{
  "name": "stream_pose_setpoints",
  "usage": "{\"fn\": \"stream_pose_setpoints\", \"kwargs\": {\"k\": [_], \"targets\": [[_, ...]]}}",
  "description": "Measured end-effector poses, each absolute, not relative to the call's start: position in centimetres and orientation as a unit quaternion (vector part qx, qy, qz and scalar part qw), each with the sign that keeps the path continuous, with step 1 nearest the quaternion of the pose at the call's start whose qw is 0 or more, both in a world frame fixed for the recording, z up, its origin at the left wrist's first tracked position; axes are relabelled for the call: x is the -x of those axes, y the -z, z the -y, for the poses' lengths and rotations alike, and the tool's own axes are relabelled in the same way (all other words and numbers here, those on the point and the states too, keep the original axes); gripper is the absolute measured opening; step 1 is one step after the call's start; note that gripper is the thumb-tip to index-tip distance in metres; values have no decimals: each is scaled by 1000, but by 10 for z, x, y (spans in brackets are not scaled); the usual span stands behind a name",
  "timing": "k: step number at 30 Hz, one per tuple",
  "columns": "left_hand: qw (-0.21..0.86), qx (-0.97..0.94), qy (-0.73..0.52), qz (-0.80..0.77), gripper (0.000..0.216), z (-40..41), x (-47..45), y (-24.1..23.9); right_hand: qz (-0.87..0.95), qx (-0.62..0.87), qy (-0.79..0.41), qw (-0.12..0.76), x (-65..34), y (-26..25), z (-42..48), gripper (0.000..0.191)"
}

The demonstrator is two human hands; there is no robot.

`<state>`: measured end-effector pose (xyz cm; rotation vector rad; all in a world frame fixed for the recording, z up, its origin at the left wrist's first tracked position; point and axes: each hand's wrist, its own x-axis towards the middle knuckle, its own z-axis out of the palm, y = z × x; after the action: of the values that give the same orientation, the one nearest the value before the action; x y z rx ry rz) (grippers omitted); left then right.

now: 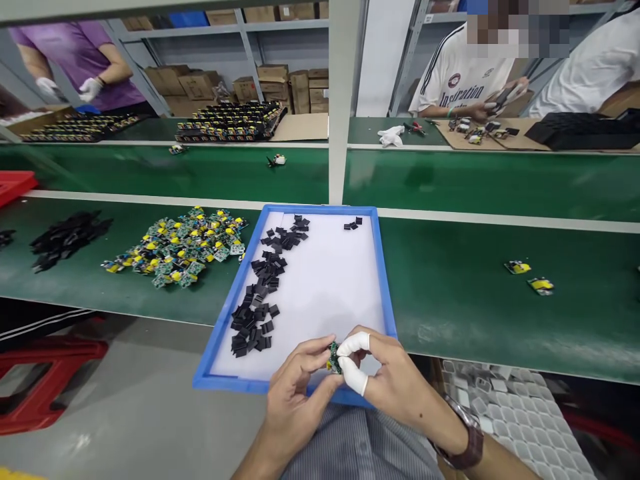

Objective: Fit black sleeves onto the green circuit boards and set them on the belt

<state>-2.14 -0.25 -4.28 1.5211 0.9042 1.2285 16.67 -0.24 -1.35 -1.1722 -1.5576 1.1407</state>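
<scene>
Between the fingertips of both hands is a small green circuit board (335, 359) with a bit of yellow on it. My left hand (300, 380) pinches it from the left, finger above and thumb below. White finger cots cover the thumb and forefinger of my right hand (385, 367), which press on the board's right side. Both hands are over the near edge of a blue-rimmed white tray (385, 287). Along the tray's left side lie many small black plastic pieces (269, 270), with a few more black pieces (353, 225) at its far right corner.
Left of the tray is a heap of circuit boards with yellow parts (183, 243), then a pile of black parts (70, 237). Two boards (541, 286) lie to the right. Beyond runs a green conveyor belt (225, 170); co-workers stand behind it. A red stool (50, 380) stands lower left.
</scene>
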Motion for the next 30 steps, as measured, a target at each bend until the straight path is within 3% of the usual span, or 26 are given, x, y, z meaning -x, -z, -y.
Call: {"fn": "stream_pose_setpoints", "kwargs": {"k": [5,14,18,30], "targets": [[514,-589,-474,-406,30,3,19,40,579,463,-514,431,-170,11,-3,13],[458,-641,-471,-398,35,-2,19,37,592,476,-496,420,-174,15,4,7],[504,-616,-474,-377,36,-3,21,38,523,487,-577,395,-176,14,2,4],[547,-585,-479,-359,39,-3,25,41,522,483,-546,443,-166,11,-1,6]]}}
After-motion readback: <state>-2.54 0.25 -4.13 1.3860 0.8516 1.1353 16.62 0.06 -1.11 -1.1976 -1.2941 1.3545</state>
